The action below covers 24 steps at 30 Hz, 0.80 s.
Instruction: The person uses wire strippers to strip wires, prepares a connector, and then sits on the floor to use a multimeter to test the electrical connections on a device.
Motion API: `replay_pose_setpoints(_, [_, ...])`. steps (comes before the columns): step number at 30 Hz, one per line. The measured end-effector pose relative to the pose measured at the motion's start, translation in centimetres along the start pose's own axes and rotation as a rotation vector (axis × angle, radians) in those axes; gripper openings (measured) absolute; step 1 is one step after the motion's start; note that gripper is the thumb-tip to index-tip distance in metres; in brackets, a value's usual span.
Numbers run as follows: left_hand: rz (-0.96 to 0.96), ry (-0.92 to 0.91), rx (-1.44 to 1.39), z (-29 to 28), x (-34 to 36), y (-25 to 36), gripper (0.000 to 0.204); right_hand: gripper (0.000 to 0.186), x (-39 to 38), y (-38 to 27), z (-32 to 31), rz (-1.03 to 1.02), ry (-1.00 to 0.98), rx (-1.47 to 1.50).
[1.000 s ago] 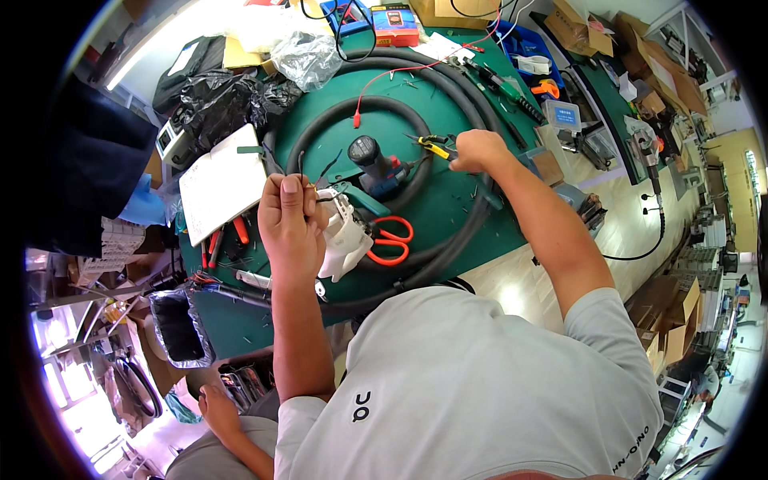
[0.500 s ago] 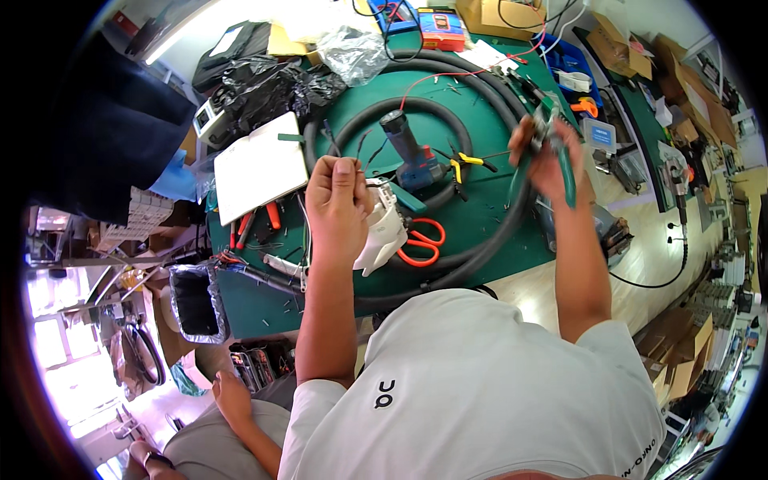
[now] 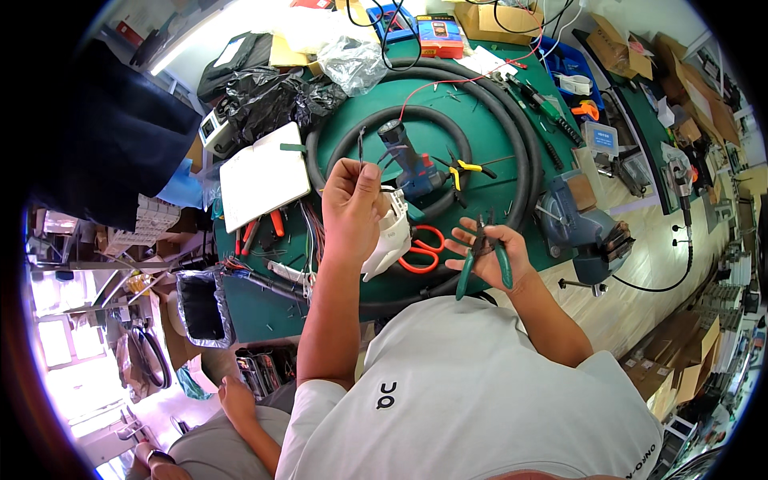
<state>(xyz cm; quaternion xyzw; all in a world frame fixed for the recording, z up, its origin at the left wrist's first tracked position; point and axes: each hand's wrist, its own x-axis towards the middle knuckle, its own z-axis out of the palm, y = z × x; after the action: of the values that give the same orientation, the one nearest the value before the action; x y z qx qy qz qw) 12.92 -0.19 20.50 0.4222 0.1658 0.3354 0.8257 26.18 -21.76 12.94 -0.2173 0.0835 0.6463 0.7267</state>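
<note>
My left hand (image 3: 350,210) is raised over the mat, pinching a thin dark wire (image 3: 362,146), beside a white plastic housing (image 3: 384,244). My right hand (image 3: 515,254) is lower and to the right, loosely holding green-handled pliers (image 3: 503,266) with the handles apart and jaws upward. Between and beyond my hands are a cordless drill (image 3: 418,174) and yellow-handled pliers (image 3: 472,167). Orange-handled scissors (image 3: 418,268) lie beside the housing. Several loose coloured wires hang left of my left wrist, partly hidden by it.
A green mat (image 3: 260,312) carries a coiled black hose (image 3: 528,192), an open notebook (image 3: 256,180), black plastic bags (image 3: 272,104) and a blue machine (image 3: 580,228). A lined bin (image 3: 200,308) is at left. A seated person's arm (image 3: 244,412) shows at lower left.
My right hand left the yellow pliers by the drill, took green-handled pliers from the back right, then came down toward me. My left hand still pinches the wire, shifted slightly in view.
</note>
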Motion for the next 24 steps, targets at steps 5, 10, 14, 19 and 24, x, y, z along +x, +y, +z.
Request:
replay_pose_setpoints(5, [-0.045,0.080,0.056,0.7,-0.2,0.5,0.012,0.050,0.2,-3.7,6.9,-0.242,-0.215,-0.071])
replay_pose_setpoints(10, [-0.070,0.084,-0.013,1.4,-0.2,0.4,0.013,0.057,0.9,-3.4,7.1,-0.072,-0.062,-0.301])
replay_pose_setpoints(14, [-0.096,0.096,-0.023,0.9,-0.2,0.7,0.017,0.057,1.6,-2.5,9.0,-0.056,-0.079,-0.568])
replay_pose_setpoints(19, [-0.134,0.110,-0.018,1.4,-0.6,1.4,0.023,0.050,2.4,-2.1,11.8,-0.423,0.083,-1.531])
replay_pose_setpoints(24, [-0.137,0.103,0.011,1.7,-0.8,1.6,0.026,0.045,3.0,-1.9,13.3,-0.921,0.160,-2.040])
